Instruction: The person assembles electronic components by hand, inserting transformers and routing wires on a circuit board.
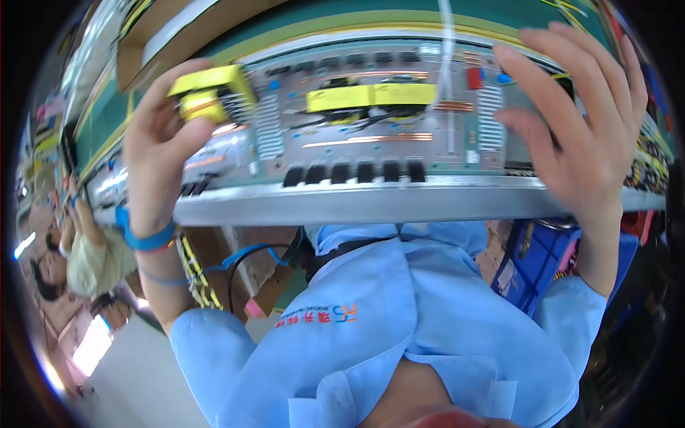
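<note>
A yellow-taped transformer (203, 105) with a row of metal pins is held between the thumb and fingers of my left hand (158, 143), above the left part of a long grey circuit board (235, 160). Over the board's right part hovers my right hand (585, 139), its fingers spread and nothing in them. Two more yellow transformers (371, 96) sit end to end mid-board, with black leads at their sides. Black components (353, 172) line the near edge, and a small red part (474, 78) stands close to my right fingertips. A blue strap (148, 235) circles my left wrist.
An aluminium rail (357, 203) runs along the board's near side. At the back left stands an open cardboard box (143, 53). A white cable (446, 43) hangs over the board. Below right is a blue bin (539, 260); co-workers (93, 264) are at far left.
</note>
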Tool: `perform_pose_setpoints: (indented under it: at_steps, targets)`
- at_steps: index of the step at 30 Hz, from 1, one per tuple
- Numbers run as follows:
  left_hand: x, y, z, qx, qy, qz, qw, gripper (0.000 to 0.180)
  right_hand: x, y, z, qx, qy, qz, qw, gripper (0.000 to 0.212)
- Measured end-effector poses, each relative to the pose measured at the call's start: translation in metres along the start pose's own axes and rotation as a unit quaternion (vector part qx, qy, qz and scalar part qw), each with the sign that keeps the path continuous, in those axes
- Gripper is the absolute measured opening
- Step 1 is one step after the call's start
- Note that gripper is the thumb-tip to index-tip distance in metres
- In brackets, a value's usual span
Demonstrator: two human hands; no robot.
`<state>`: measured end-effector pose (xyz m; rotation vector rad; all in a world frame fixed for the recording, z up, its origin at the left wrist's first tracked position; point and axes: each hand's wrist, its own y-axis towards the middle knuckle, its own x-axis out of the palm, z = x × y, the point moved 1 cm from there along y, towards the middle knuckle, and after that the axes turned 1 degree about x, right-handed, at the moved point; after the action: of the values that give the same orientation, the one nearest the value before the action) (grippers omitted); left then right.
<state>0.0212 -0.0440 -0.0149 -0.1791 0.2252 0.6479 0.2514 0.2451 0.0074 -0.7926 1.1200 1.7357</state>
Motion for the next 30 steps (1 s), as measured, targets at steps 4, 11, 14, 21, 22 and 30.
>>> perform_pose_setpoints:
  at_steps: [4,11,14,21,22,30]
  targets:
    - [0.014,0.002,-0.011,-0.010,-0.017,-0.029,0.999,0.050,0.014,0.030,-0.041,-0.033,0.255,0.025,0.966,0.054]
    - [0.025,0.003,-0.022,-0.006,-0.008,-0.046,0.999,0.049,0.032,0.028,-0.047,-0.012,0.301,-0.007,0.953,0.050]
    - [0.033,0.008,-0.022,-0.004,-0.027,-0.062,0.998,0.050,0.031,0.020,-0.035,-0.020,0.294,-0.017,0.955,0.048]
    - [0.048,0.019,-0.021,-0.010,0.018,-0.095,0.995,0.050,0.034,0.014,-0.032,-0.016,0.252,0.001,0.968,0.040]
    - [0.049,0.021,-0.020,0.004,0.030,-0.094,0.995,0.049,0.035,0.010,-0.031,-0.008,0.255,-0.005,0.967,0.039]
    - [0.054,0.020,-0.016,0.029,0.084,-0.085,0.992,0.046,0.034,-0.021,-0.028,0.044,0.269,-0.044,0.961,0.035]
